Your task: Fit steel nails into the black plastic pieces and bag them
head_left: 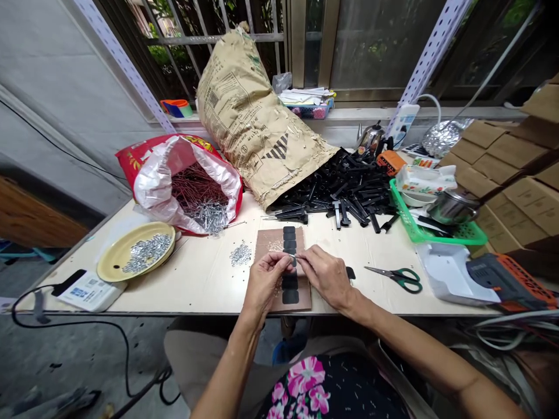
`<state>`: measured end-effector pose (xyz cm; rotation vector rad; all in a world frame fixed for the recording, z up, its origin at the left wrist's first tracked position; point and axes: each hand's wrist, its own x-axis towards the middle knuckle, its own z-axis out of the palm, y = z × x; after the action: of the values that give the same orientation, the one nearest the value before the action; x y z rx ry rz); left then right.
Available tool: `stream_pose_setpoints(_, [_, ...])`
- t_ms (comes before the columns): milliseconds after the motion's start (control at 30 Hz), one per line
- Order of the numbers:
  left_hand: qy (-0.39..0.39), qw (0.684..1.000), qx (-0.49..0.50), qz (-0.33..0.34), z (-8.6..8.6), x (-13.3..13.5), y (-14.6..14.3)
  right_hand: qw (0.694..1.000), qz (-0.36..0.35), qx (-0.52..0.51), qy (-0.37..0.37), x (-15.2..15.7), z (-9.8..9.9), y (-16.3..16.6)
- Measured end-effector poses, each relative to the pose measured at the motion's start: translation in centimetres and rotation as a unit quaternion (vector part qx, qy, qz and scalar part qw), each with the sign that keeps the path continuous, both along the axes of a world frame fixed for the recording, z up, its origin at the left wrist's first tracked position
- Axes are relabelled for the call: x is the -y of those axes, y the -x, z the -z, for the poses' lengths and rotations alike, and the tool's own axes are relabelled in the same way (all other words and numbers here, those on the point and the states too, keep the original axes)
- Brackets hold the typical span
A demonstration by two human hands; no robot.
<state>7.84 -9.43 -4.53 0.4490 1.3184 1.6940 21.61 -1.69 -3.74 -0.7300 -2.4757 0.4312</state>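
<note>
My left hand and my right hand meet over a brown board, fingertips pinched close together. Between them is a tiny silvery piece, too small for me to name; both hands seem to grip it. Down the board runs a column of black rounded squares, partly covered by my fingers. Very small light bits are scattered on the board's upper left. Left of the board lies a loose pile of small metal pieces.
A yellow dish of metal pieces and a red bag of thin rods stand left. Black plastic parts spill from a paper sack. To the right are scissors, a green basket, a white tray and cardboard boxes.
</note>
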Motion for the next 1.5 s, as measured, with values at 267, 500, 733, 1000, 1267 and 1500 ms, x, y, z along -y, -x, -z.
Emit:
stream_pose_setpoints(267, [-0.005,0.989,0.143,0.024,0.4,-0.7,1.3,0.999,-0.022,-0.014,0.022,-0.8,-0.2,0.2])
stream_pose_setpoints(500, [0.005,0.992,0.125,0.025,0.4,-0.9,1.2,0.999,-0.036,-0.006,0.01,-1.2,-0.2,0.2])
stream_pose_setpoints(733, [0.024,0.997,0.077,-0.018,0.0,-0.7,0.2,1.0,-0.001,-0.004,0.012,-0.5,0.2,0.2])
stream_pose_setpoints(1000, [0.019,0.999,0.014,-0.038,0.7,-1.1,-0.5,0.999,0.016,0.022,0.016,-0.4,0.7,0.2])
stream_pose_setpoints(1267, [0.015,1.0,0.015,0.002,0.9,-1.2,-0.5,1.0,0.003,0.014,0.007,-0.8,1.0,0.0])
stream_pose_setpoints(1500, [0.042,0.998,0.047,0.024,0.2,-2.7,-1.2,0.994,0.073,0.072,0.047,-2.9,0.6,-6.8])
